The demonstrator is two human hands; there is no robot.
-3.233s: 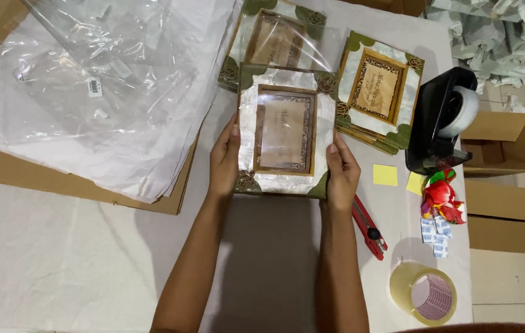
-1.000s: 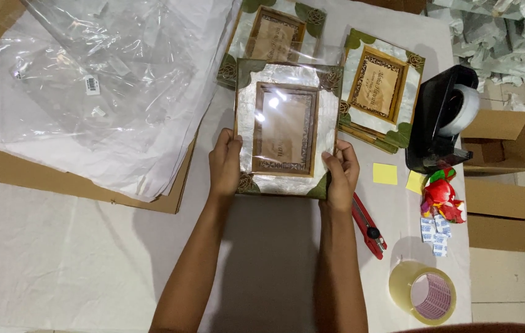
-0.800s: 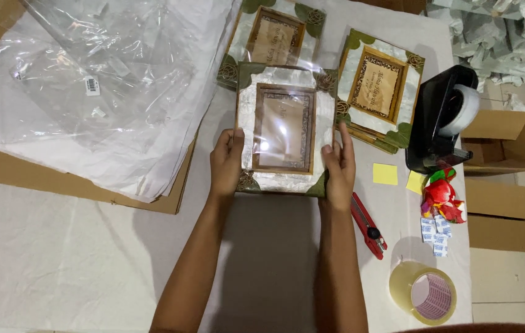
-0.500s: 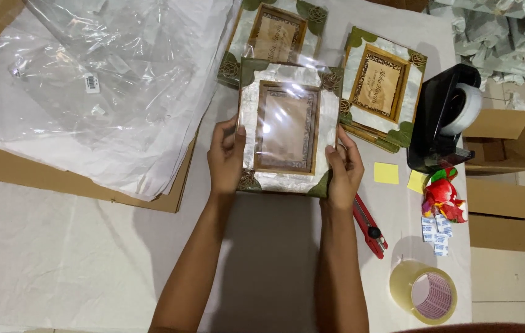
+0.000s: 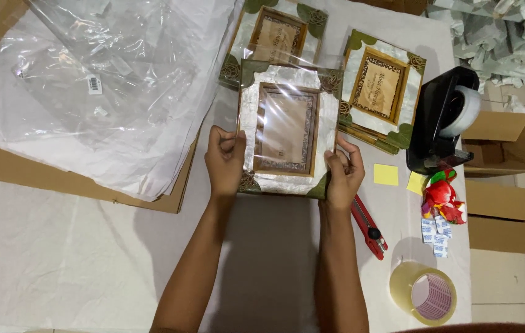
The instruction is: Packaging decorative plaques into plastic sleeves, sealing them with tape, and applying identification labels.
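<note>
I hold a pearly picture frame [image 5: 287, 126] with green corners, wrapped in a clear plastic sleeve, above the white table [image 5: 59, 265]. My left hand [image 5: 224, 159] grips its lower left edge. On the lower right edge sits my right hand [image 5: 342, 172], fingers curled over the rim. Two similar frames lie behind: one [image 5: 278, 31] straight ahead, partly hidden by the held frame, and another frame [image 5: 381, 89] to the right.
A pile of clear plastic bags [image 5: 96, 80] on white paper rests on cardboard at the left. At the right stand a black tape dispenser [image 5: 444, 120], yellow sticky notes [image 5: 387, 174], a red cutter [image 5: 368, 225], a tape roll [image 5: 424, 293], small sachets [image 5: 435, 233] and cardboard boxes [image 5: 503, 145].
The held frame has shifted slightly in my hands and the plastic sleeve sits further down over it; my thumbs have adjusted on the lower edges. Everything else stays where it was.
</note>
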